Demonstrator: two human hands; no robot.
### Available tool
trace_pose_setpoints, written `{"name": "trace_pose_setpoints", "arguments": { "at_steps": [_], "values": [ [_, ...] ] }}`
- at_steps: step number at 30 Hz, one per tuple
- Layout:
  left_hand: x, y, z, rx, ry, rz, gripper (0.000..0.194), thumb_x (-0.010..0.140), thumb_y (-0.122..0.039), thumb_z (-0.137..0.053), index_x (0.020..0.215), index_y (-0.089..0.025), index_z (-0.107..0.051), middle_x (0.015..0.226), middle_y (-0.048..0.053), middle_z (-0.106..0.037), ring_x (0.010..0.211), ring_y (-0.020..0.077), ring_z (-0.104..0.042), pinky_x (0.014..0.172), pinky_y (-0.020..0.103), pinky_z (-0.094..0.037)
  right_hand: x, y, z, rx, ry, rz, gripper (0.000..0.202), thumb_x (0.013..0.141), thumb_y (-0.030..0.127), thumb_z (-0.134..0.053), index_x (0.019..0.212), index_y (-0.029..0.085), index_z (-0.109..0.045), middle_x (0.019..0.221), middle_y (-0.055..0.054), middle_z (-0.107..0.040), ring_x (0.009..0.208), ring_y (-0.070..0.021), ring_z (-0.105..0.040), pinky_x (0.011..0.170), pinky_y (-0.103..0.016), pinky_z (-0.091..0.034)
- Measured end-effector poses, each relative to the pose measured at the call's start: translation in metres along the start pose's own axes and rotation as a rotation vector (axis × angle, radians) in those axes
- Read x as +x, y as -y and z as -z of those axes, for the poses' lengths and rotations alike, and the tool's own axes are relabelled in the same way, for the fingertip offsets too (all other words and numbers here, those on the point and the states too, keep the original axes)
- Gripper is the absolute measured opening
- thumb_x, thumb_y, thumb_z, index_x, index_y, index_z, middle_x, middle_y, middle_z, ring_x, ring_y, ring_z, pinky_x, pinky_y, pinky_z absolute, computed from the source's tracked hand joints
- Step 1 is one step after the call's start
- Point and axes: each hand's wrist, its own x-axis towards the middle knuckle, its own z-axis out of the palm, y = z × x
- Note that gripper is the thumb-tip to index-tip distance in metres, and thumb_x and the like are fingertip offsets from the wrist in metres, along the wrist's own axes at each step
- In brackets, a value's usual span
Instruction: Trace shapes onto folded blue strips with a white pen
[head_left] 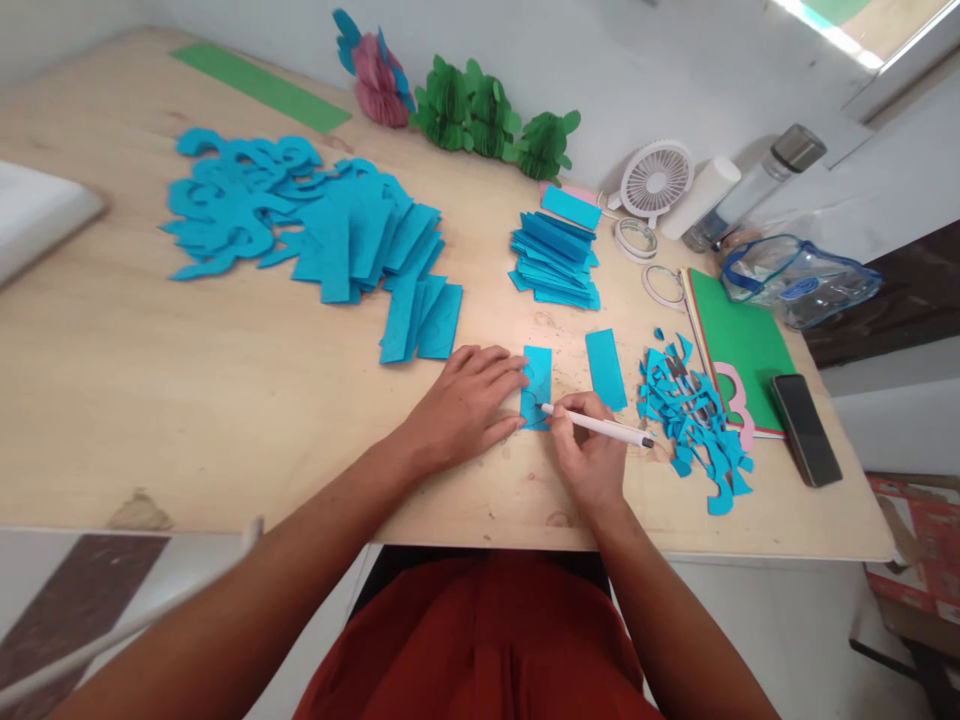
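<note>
A blue paper rectangle with drawn curved lines lies on the table in front of me. My left hand rests flat, its fingertips on the paper's left edge. My right hand grips a white pen, whose dark tip touches the paper. Just right of it lies another blue paper rectangle. Behind is a stack of blue paper rectangles. Further left, blue rectangles overlap in a pile next to curly blue cutouts.
Blue scraps lie right, near a pink cutout, green book and phone. At the back stand a fan, bottle, green paper decorations and a pink-blue one. A clear pouch sits right.
</note>
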Motion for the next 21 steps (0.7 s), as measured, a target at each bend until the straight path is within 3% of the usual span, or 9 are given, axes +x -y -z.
{"name": "trace_pose_setpoints", "arguments": {
  "at_steps": [21],
  "values": [
    [-0.0002, 0.0004, -0.0014, -0.008, -0.017, -0.001, 0.03, 0.087, -0.032, -0.058, 0.114, -0.02, -0.06, 0.138, 0.01, -0.058, 0.13, 0.0298, -0.046, 0.109, 0.05, -0.03, -0.0015, 0.004, -0.0024, 0.036, 0.038, 0.018, 0.012, 0.086, 0.026, -0.05, 0.077, 0.022, -0.058, 0.071, -0.001, -0.066, 0.069, -0.0186, -0.063, 0.069, -0.034, -0.046]
  ]
}}
